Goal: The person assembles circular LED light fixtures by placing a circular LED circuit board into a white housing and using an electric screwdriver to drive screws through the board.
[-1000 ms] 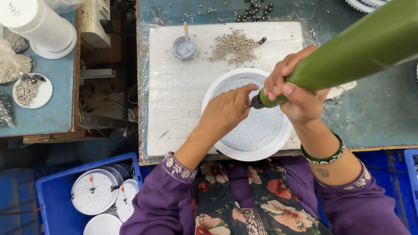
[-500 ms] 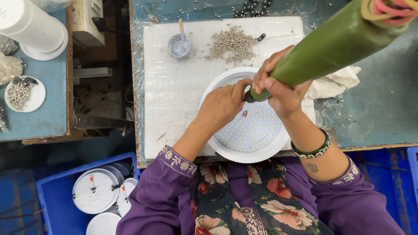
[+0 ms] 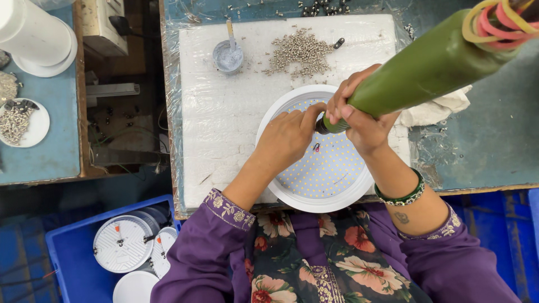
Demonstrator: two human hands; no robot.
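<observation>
— Carefully now: where sat the round white LED panel light?
— Centre frame, on white foam board. Right hand clenched round green tapered power screwdriver; left hand fingertips pinched together at its tip. Best kept upright, pressed squarely.

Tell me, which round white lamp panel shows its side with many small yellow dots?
The lamp panel on the white board, under both hands. Those in the blue crate show plain white backs.

No packages, labels, signs or screens visible anywhere in view.
</observation>
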